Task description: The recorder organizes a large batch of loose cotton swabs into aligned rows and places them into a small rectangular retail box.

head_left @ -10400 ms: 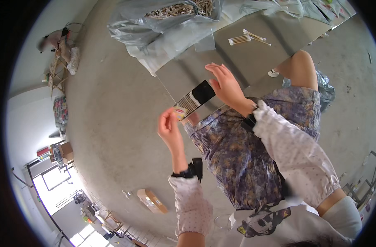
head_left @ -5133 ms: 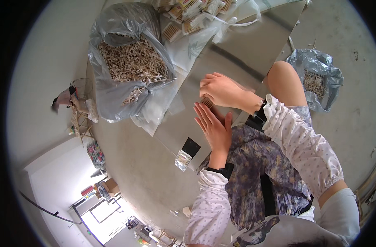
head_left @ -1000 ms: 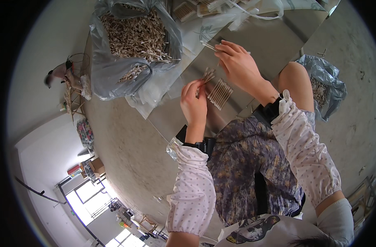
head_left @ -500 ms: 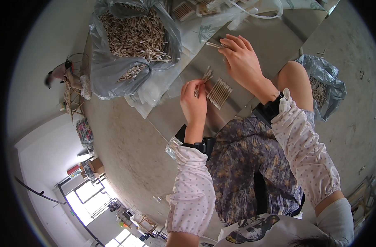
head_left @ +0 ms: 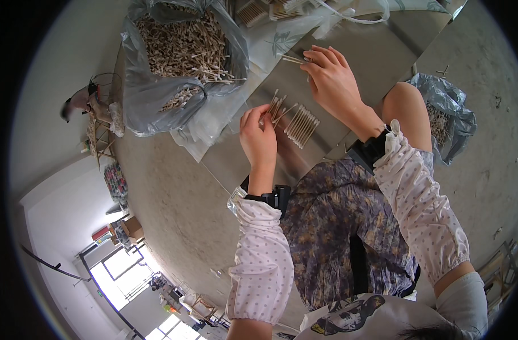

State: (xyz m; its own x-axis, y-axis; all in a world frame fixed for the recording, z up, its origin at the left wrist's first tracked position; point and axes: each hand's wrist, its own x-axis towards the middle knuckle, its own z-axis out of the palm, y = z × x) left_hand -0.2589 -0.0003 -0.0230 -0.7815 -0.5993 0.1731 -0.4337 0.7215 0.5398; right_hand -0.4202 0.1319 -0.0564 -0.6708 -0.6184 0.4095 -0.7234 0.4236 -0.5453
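A row of cotton swabs [head_left: 302, 128] lies side by side on the shiny metal table [head_left: 383, 48]. Just left of it, my left hand [head_left: 258, 139] is closed on a small loose bunch of cotton swabs [head_left: 276, 106], their tips sticking up past my thumb. One swab of the bunch slants out toward the row. My right hand [head_left: 335, 82] hovers farther up and to the right, fingers bent together, pinching a couple of cotton swabs [head_left: 293, 59] that point left. Its palm side is hidden.
At the upper left a grey plastic bag [head_left: 157, 116] holds a big heap of loose swabs [head_left: 182, 48]. Bundled swabs [head_left: 252, 12] and a clear plastic bag [head_left: 349, 21] lie at the top edge. Another grey bag [head_left: 460, 122] with swabs sits beyond my right knee.
My left hand has shifted a little left, away from the row, and the swabs in it have spread apart. The right hand stays nearly still.
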